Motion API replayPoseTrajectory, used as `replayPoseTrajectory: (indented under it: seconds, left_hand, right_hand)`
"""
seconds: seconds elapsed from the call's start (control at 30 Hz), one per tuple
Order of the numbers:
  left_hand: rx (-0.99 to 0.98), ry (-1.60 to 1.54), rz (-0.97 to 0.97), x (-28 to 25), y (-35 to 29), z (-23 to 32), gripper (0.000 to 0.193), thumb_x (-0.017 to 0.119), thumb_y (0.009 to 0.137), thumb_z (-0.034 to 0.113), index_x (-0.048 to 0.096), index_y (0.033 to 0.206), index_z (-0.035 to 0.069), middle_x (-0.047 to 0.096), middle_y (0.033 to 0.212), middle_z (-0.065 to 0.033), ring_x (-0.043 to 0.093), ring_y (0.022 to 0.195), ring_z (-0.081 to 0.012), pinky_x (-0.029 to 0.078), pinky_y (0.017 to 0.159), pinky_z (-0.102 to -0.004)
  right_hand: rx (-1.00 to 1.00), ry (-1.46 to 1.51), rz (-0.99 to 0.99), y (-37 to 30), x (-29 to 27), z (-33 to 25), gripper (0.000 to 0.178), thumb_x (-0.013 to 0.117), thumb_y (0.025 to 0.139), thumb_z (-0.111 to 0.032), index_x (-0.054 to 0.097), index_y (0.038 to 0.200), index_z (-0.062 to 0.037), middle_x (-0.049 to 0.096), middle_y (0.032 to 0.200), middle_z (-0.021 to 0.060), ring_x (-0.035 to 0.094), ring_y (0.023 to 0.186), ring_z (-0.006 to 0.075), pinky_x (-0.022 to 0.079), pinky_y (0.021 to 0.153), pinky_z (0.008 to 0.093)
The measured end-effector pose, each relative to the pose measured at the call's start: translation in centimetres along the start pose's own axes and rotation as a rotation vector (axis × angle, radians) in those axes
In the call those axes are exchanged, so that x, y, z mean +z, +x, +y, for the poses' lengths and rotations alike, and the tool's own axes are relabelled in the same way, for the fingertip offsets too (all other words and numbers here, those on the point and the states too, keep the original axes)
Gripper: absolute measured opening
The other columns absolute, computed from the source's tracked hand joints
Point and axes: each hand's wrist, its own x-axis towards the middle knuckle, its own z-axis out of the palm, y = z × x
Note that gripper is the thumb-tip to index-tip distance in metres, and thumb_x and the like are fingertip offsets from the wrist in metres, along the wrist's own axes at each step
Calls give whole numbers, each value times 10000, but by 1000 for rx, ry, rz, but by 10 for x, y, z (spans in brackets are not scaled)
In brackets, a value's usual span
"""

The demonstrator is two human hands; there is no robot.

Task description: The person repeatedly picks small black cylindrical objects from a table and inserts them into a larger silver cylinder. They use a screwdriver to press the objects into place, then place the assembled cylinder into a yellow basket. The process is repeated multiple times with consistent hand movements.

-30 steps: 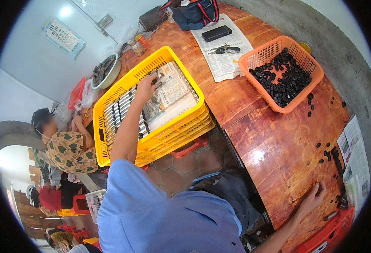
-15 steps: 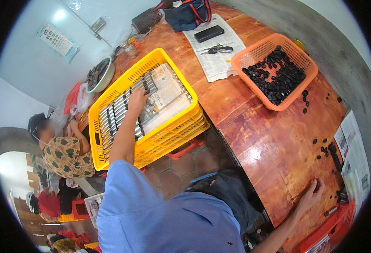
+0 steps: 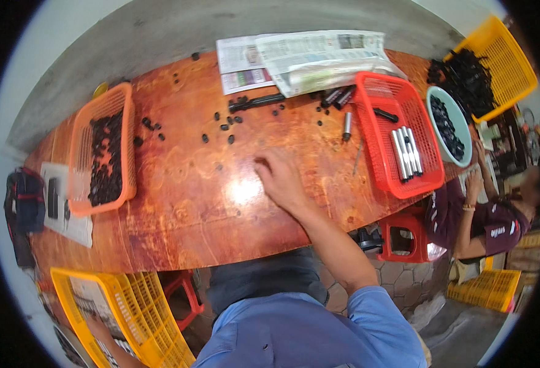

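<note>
Tubes lie in the red basket, lengthwise away from the person, right of the nearer right hand, its grip loosely curled around nothing visible; the left hand's, in the yellow crate, I cannot tell.

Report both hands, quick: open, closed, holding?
Left hand: in the yellow crate, blurred; grip can't be told.
Right hand: open, loosely curled, nothing visibly held, above the table.

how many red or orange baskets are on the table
2. The orange basket is on the left of the table, holding black pieces; the red basket is toward the right, holding silver tubes. No others show.
</note>
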Motion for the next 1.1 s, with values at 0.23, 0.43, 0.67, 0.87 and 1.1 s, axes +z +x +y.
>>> replayPoseTrajectory:
  seconds: [0.23, 0.43, 0.67, 0.87, 1.1]
  left_hand:
    - [128, 85, 431, -56, 4, 51, 416, 548, 1033, 204, 520, 1395, 1, 600, 1343, -213, 588, 1209, -374, 485, 995, -437]
    - [590, -198, 698, -183, -20, 245, 341, 560, 1012, 110, 570, 1333, -2, 627, 1310, -181, 602, 1198, -360, 485, 996, -410]
    - [1037, -863, 482, -169, -107, 454, 222, 634, 925, -23, 654, 1146, -32, 661, 1120, -186, 635, 1065, -343, 500, 949, -404]
    - [1236, -1175, 80, -161, -160, 571, 172, 659, 905, -6, 692, 1073, -15, 668, 1081, -160, 671, 964, -263, 543, 836, -344]
    - [1357, -1385, -203, -149, -176, 629, 138, 645, 913, -14, 700, 1039, -24, 675, 1072, -140, 685, 893, -212, 556, 737, -300]
  right_hand:
    - [-104, -74, -195, -13, -4, -11, 208, 688, 845, -101, 633, 1023, -6, 621, 1093, 163, 580, 1068, 360, 454, 934, 447]
    - [-69, -47, -232, -29, -37, -32, 244, 683, 855, -122, 637, 1072, -19, 639, 1094, 146, 600, 1068, 347, 453, 947, 445]
    - [-150, -278, 156, -33, -121, -30, 181, 685, 855, -115, 682, 1014, -26, 696, 967, 148, 684, 911, 322, 541, 786, 419]
    - [225, -844, 327, -15, -241, 35, 156, 666, 917, -181, 697, 983, -43, 716, 939, 170, 700, 843, 361, 543, 713, 462]
    - [556, -1119, -91, -34, -264, 81, 195, 709, 817, -140, 684, 960, -10, 697, 992, 199, 699, 932, 381, 566, 798, 504]
